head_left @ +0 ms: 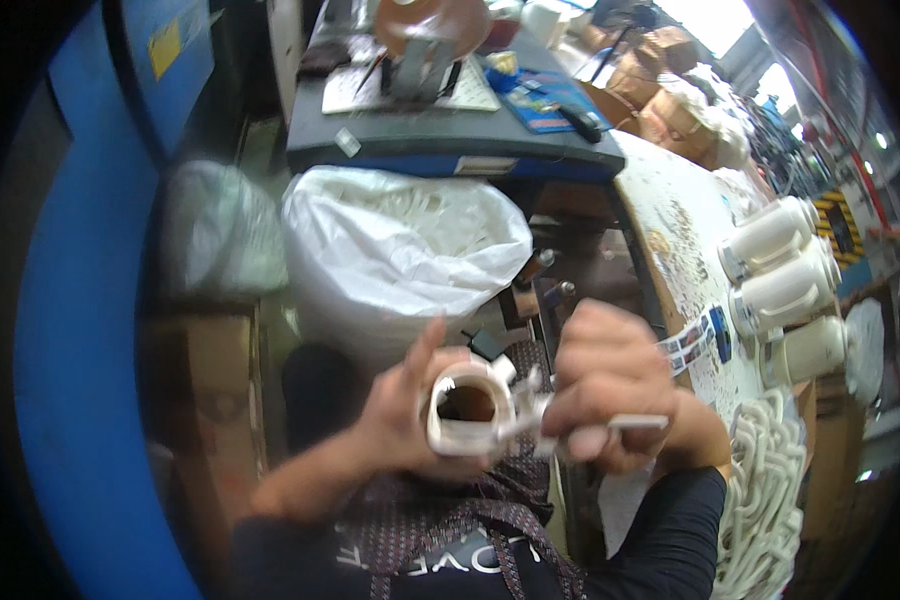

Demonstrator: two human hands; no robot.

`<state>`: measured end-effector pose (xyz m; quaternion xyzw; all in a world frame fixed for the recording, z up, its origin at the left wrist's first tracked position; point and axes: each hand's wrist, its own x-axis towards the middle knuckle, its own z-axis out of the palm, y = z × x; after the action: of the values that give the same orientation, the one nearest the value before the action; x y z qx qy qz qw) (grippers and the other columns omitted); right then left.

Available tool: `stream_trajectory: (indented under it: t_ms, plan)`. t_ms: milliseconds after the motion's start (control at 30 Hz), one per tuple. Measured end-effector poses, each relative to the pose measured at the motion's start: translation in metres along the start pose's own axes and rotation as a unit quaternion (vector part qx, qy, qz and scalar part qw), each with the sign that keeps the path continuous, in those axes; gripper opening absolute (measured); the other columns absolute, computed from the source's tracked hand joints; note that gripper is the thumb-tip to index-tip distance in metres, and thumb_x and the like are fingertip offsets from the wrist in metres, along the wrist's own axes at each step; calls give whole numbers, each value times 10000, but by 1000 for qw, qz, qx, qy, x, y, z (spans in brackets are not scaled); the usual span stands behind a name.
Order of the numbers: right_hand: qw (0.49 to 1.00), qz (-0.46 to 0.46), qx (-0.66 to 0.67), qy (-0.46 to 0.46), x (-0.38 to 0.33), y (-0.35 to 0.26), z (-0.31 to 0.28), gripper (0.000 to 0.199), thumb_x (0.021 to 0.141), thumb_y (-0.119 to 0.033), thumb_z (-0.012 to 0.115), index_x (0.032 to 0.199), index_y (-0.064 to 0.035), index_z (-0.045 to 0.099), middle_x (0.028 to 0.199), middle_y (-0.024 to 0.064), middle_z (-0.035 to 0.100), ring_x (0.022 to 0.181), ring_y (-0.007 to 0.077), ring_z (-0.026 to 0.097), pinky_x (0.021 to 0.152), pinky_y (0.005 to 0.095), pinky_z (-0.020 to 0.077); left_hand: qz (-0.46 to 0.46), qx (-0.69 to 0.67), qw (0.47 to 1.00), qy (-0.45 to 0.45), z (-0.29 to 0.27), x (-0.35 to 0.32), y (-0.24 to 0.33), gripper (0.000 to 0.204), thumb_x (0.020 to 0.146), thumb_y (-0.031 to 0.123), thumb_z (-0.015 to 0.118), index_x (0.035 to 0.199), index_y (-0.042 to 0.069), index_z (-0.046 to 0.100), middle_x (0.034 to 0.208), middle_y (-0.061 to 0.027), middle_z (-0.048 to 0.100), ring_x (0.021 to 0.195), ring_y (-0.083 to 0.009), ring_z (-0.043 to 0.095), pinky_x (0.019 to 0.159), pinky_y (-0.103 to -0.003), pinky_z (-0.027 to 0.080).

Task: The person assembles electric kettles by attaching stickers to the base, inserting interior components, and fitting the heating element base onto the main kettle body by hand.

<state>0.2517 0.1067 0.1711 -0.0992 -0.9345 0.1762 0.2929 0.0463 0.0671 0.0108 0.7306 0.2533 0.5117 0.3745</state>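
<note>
My left hand (398,408) is wrapped round a hollow white plastic body (462,438), its round open end facing up toward me. My right hand (610,372) is closed just to the right of it, with a thin pale piece (638,422) sticking out past the fingers. White bits of plastic bridge the gap between the body and the right fingers. Whether these bits belong to the body or to the held piece is blurred. Directly beyond both hands stands a large white sack (370,262), open at the top, with pale pieces inside.
Several white jugs (782,286) with handles lie on the worn white table (675,235) to the right. Below them is a heap of curved white handles (765,490). A dark bench (350,140) spans the far side. Blue cabinets (90,300) line the left, near cardboard boxes (215,370).
</note>
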Motion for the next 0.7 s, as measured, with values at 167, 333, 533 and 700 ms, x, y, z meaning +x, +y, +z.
stream_trajectory:
  t_ms: [167, 333, 533, 700]
  plan:
    - [838, 138, -356, 390, 29, 137, -94, 350, 1028, -246, 465, 819, -15, 625, 717, 68, 600, 633, 155, 527, 602, 291, 422, -61, 45, 997, 19, -2, -17, -62, 1313, 563, 419, 926, 1529, 47, 117, 1133, -181, 654, 1007, -317, 668, 904, -397, 525]
    - [802, 255, -464, 277, -3, 269, -63, 311, 835, -206, 719, 1061, -18, 617, 968, 185, 645, 920, 360, 615, 867, 420, 475, -83, 75, 993, 37, -19, -23, -81, 517, 572, 352, 915, 941, 86, 669, 1160, -155, 646, 1081, -329, 640, 910, -406, 528]
    - [936, 238, -259, -14, 28, 263, 129, 98, 771, -185, 707, 764, -87, 716, 786, 68, 669, 827, 286, 625, 726, 406, 526, -13, 197, 978, -66, -54, -12, -56, 456, 610, 436, 867, 626, 65, 602, 1103, -195, 649, 1033, -355, 652, 847, -407, 541]
    - [905, 315, -272, -92, 31, 285, 149, 177, 818, -246, 665, 803, -78, 720, 883, 79, 675, 919, 296, 625, 781, 412, 520, 10, 208, 976, -66, -38, -19, -30, 486, 587, 401, 896, 590, 69, 541, 1073, -209, 658, 999, -374, 664, 836, -430, 548]
